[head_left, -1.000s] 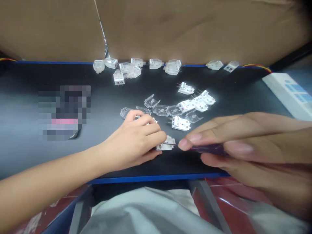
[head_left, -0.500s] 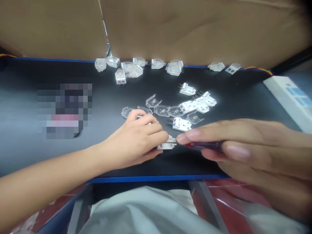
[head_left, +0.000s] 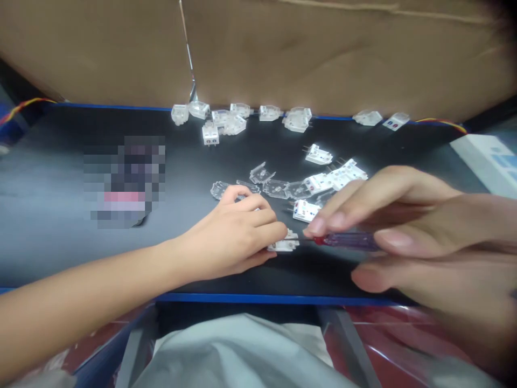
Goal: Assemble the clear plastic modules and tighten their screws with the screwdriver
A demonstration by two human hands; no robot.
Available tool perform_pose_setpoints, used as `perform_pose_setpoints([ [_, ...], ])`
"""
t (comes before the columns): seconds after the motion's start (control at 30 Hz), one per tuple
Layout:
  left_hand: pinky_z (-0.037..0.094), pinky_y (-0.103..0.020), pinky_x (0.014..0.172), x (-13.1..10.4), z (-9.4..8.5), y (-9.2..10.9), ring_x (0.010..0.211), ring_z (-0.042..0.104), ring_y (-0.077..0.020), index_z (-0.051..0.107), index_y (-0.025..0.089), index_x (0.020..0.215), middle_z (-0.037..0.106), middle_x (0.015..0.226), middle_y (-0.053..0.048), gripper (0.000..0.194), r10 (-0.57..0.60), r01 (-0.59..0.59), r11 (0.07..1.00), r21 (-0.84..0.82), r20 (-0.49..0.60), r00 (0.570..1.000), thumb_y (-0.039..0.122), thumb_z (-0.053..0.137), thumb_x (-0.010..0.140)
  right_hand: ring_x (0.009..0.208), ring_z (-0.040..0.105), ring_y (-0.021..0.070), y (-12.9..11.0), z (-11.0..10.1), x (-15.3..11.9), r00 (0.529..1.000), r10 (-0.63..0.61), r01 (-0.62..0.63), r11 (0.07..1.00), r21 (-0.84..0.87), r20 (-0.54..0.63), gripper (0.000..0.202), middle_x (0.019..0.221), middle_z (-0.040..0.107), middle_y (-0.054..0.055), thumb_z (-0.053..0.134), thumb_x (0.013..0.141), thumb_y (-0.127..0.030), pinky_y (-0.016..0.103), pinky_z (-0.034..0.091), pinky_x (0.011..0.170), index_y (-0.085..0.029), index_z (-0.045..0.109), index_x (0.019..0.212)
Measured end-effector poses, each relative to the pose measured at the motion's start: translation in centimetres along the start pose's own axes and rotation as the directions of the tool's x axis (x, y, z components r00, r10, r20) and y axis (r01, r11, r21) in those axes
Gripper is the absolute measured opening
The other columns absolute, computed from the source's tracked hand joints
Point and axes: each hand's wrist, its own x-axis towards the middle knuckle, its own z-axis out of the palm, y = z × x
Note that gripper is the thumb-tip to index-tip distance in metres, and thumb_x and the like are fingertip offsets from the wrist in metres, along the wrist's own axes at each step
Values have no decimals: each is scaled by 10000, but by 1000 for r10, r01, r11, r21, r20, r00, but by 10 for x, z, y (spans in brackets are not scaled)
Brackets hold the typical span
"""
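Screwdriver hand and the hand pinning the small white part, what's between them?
In the head view, only the white part and the screwdriver tip lie between the left hand and right hand; otherwise bare black tabletop.

A black table (head_left: 48,237) with a blue front edge carries small plastic parts: a row of clear housings (head_left: 242,116) along the far edge at 12 o'clock, and a cluster of white connector blocks (head_left: 335,178) with clear covers (head_left: 274,186) at centre.

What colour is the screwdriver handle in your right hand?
Translucent purple with a red tip, screwdriver handle, head view.
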Motion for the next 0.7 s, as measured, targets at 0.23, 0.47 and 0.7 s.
perform_pose_setpoints([
  [0.23, 318, -447, 1071, -2, 0, 1, 1110, 656, -243, 613, 230, 1057, 792, 1073, -10, 56, -3, 3, 1000, -18, -8, 1000, 238, 649, 1098, 680, 744, 172, 11, 4, -1, 981, 115, -132, 987, -97, -158, 199, 917, 848, 20, 956, 819, -105, 335, 668, 605, -291, 885, 832],
  [0.47, 325, -463, 1077, -2, 0, 2, 1141, 679, -251, 643, 230, 1069, 808, 1093, -24, 61, -12, 12, 1000, -27, -24, 1000, 252, 617, 1120, 616, 810, 194, 22, 0, 5, 989, 121, -139, 963, 232, 90, 170, 1223, 863, 73, 861, 976, -262, 308, 688, 458, -273, 896, 1142],
  [0.7, 331, -460, 1071, -3, 1, 1, 1099, 678, -247, 604, 228, 1033, 800, 1078, -26, 81, -34, 34, 999, -9, -3, 999, 254, 614, 1110, 421, 694, 123, 33, -2, 4, 997, -42, 56, 968, 243, -64, 269, 844, 809, 8, 1011, 733, -70, 229, 637, 408, -210, 909, 939],
])
